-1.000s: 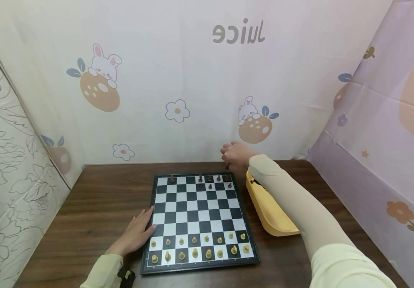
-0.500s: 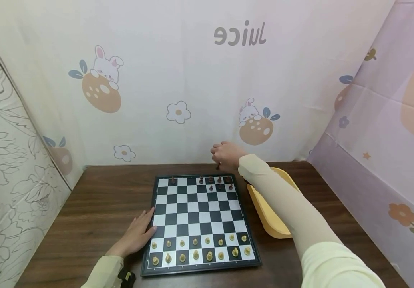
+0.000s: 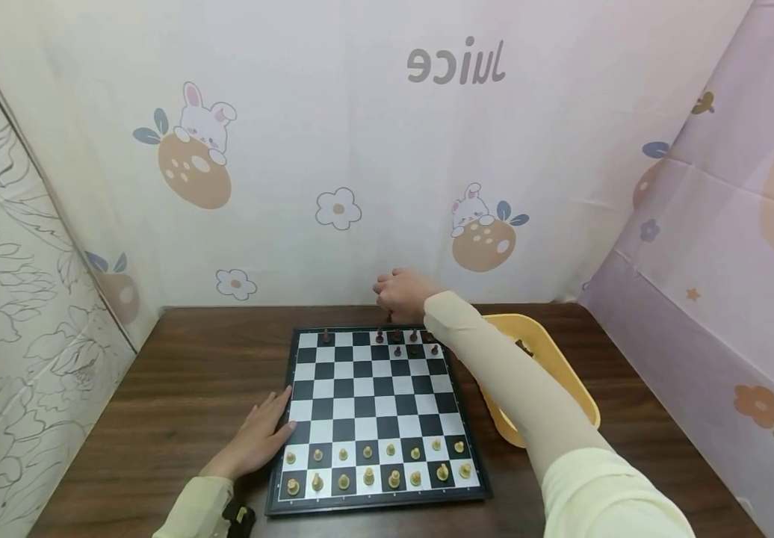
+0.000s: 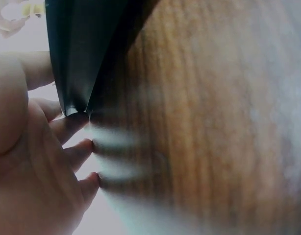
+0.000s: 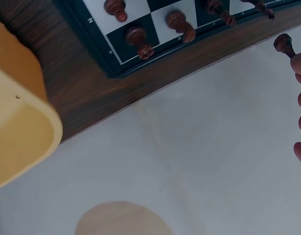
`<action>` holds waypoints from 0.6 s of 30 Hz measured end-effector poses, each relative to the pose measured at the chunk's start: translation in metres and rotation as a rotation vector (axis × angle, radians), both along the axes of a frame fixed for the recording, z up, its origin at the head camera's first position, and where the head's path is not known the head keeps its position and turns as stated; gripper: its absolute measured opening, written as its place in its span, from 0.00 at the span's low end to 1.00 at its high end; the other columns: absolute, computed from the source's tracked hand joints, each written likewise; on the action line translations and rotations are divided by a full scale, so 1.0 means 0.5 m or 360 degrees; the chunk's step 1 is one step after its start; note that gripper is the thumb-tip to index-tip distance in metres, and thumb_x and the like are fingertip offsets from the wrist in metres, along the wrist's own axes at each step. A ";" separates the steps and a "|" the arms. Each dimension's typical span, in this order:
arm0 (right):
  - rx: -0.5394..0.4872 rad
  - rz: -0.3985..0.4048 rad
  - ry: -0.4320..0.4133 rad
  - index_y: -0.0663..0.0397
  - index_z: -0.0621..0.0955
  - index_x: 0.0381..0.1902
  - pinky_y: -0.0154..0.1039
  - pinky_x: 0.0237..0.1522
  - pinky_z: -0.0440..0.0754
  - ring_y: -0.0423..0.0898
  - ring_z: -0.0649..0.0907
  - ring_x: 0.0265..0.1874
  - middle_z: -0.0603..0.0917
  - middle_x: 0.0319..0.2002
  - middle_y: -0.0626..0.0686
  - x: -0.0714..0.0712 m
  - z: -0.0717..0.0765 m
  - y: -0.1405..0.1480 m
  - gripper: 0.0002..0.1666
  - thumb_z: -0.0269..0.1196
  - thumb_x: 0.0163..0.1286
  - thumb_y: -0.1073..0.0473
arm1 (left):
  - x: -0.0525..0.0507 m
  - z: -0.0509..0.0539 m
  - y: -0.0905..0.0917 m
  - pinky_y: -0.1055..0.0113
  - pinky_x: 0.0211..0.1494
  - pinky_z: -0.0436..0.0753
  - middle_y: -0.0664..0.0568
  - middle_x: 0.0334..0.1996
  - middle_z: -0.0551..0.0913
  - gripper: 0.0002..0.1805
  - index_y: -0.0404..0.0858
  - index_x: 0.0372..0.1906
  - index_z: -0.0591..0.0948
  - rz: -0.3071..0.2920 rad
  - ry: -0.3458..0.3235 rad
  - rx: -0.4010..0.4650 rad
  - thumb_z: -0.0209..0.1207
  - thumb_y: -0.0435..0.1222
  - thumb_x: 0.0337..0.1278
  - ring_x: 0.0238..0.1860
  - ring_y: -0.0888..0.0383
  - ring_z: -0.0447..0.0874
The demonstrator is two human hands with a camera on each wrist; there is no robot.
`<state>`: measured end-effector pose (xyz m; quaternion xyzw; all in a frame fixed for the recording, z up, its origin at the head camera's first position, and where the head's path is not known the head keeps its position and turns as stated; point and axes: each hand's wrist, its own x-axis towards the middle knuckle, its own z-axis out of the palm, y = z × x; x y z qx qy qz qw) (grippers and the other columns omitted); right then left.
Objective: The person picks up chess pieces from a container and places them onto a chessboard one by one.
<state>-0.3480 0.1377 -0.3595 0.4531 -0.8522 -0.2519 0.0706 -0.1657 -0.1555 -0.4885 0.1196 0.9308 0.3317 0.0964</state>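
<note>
A black-and-white chessboard (image 3: 355, 388) lies on the table. My right hand (image 3: 403, 294) is above its far edge and pinches a dark brown chess piece (image 5: 285, 45), base outward in the right wrist view. Several brown pieces (image 3: 397, 336) stand on the far rows, mostly toward the right, with a lone brown piece (image 3: 326, 336) near the far left corner. Cream-coloured pieces (image 3: 369, 476) fill the two near rows. Spread along the board's left edge, my left hand (image 3: 255, 439) touches it with straight fingers; the left wrist view shows the fingertips at the board's side.
To the right of the board stands a yellow basket (image 3: 585, 396), partly covered by the right forearm, with dark pieces (image 3: 524, 347) inside. A printed cloth (image 3: 279, 149) hangs right behind the table's back edge. Brown wooden tabletop (image 3: 178, 388) surrounds the board.
My right hand has moved left from beside the basket to over the board's far edge, carrying the brown chess piece. More of the basket shows. The left hand stays at the board's edge.
</note>
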 end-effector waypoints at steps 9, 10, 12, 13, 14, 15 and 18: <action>0.0032 0.0064 -0.0002 0.42 0.88 0.31 0.35 0.38 0.74 0.41 0.75 0.34 0.80 0.33 0.41 -0.001 -0.011 -0.045 0.05 0.67 0.55 0.57 | -0.002 -0.002 0.002 0.40 0.70 0.41 0.35 0.70 0.58 0.35 0.34 0.73 0.55 0.0007 0.0001 0.0004 0.52 0.42 0.68 0.72 0.36 0.44; 0.0032 0.0066 -0.0011 0.42 0.88 0.31 0.35 0.38 0.74 0.41 0.75 0.34 0.80 0.33 0.42 -0.001 -0.012 -0.050 0.05 0.67 0.55 0.57 | -0.002 -0.002 0.002 0.40 0.71 0.41 0.35 0.70 0.58 0.35 0.34 0.73 0.55 0.0011 -0.0003 0.0004 0.52 0.42 0.68 0.72 0.36 0.44; 0.0045 0.0070 -0.0025 0.43 0.88 0.31 0.35 0.39 0.74 0.41 0.75 0.35 0.80 0.34 0.42 0.001 -0.013 -0.060 0.05 0.67 0.55 0.57 | -0.002 -0.003 0.003 0.41 0.71 0.41 0.36 0.70 0.58 0.35 0.34 0.73 0.56 0.0016 -0.0011 0.0006 0.53 0.42 0.68 0.72 0.36 0.44; 0.0052 0.0074 -0.0034 0.43 0.88 0.31 0.35 0.39 0.74 0.41 0.75 0.35 0.81 0.34 0.42 0.001 -0.013 -0.065 0.05 0.67 0.55 0.57 | -0.002 -0.003 0.003 0.41 0.71 0.41 0.36 0.70 0.58 0.35 0.34 0.73 0.55 0.0021 -0.0017 0.0007 0.53 0.42 0.68 0.72 0.37 0.44; 0.0053 0.0080 -0.0043 0.44 0.88 0.31 0.36 0.40 0.75 0.42 0.75 0.35 0.81 0.35 0.43 0.002 -0.013 -0.069 0.05 0.67 0.55 0.57 | -0.003 -0.003 0.003 0.41 0.71 0.41 0.36 0.70 0.58 0.35 0.34 0.73 0.56 0.0023 -0.0019 0.0005 0.53 0.42 0.68 0.72 0.37 0.44; 0.0060 0.0086 -0.0043 0.44 0.88 0.31 0.36 0.40 0.75 0.42 0.75 0.36 0.81 0.35 0.43 0.002 -0.014 -0.073 0.05 0.67 0.55 0.57 | -0.003 -0.002 0.003 0.42 0.71 0.41 0.36 0.70 0.58 0.35 0.34 0.73 0.56 0.0026 -0.0022 0.0008 0.53 0.42 0.68 0.72 0.37 0.44; 0.0062 0.0097 -0.0034 0.44 0.87 0.31 0.36 0.41 0.75 0.42 0.75 0.36 0.81 0.35 0.43 0.001 -0.018 -0.085 0.05 0.67 0.55 0.58 | -0.003 -0.001 0.004 0.42 0.71 0.41 0.36 0.70 0.59 0.35 0.34 0.73 0.56 0.0030 -0.0020 0.0017 0.53 0.42 0.67 0.72 0.37 0.44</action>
